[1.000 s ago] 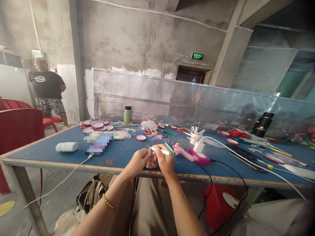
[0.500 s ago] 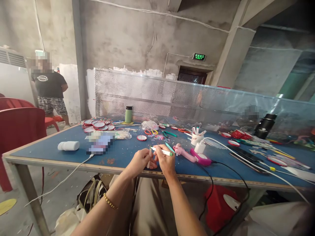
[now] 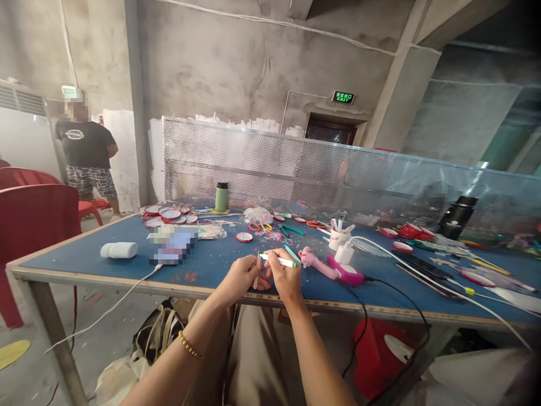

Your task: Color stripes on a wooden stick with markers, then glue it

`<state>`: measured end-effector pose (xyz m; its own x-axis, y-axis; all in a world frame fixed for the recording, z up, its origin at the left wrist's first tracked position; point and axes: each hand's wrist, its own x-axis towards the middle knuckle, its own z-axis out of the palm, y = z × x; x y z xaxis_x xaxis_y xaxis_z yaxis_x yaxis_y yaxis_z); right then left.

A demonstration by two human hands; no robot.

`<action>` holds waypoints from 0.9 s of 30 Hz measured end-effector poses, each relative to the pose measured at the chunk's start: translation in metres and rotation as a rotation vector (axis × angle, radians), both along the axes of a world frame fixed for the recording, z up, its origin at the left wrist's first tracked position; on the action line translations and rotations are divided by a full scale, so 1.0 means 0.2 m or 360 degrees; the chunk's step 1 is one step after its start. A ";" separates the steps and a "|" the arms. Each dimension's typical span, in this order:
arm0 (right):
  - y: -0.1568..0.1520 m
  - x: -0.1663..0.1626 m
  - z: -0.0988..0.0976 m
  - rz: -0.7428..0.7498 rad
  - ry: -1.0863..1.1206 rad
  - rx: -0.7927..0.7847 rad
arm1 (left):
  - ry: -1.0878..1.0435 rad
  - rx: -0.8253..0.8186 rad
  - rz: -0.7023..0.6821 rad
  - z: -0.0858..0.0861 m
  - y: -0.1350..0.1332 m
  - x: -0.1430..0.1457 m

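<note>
- Left hand (image 3: 240, 276): I see it grasping a pale stick (image 3: 256, 277), fingers curled round it; the stick stands roughly upright, slightly tilted.
- Right hand (image 3: 287, 273): I make out a white marker (image 3: 276, 260) gripped between the fingers, green end to the right, tip at the stick's upper end; whether tip and stick touch, I cannot tell.
- Stick and marker both sit over the near edge of the worktop (image 3: 76, 259), around its middle.
- Just right of the right hand, I note a pink tool (image 3: 315, 262) near the same edge; behind it, a cup (image 3: 339, 241) of pens.
- Beyond the hands: a red-rimmed disc (image 3: 244, 237) lying flat, small bits (image 3: 276, 235) scattered beside it.
- Toward the left edge, I log a white bottle (image 3: 119, 250) on its side.
- Far edge, left of middle: green flask (image 3: 222, 197), upright. Toward the far left corner, a pile of discs (image 3: 171, 215).
</note>
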<state>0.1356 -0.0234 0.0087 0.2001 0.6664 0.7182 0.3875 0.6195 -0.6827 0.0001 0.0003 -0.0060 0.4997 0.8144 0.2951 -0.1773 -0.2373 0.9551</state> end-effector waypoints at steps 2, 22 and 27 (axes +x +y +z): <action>0.00 0.00 0.01 0.0003 -0.0008 0.0000 | 0.0002 -0.0001 0.0000 0.00 0.00 0.00; 0.00 0.01 0.00 -0.0032 -0.0054 -0.0024 | -0.0026 0.0005 -0.0023 -0.01 0.01 0.00; 0.00 0.01 0.00 -0.0044 -0.0024 -0.0014 | -0.0011 0.0011 -0.0019 0.00 0.01 0.00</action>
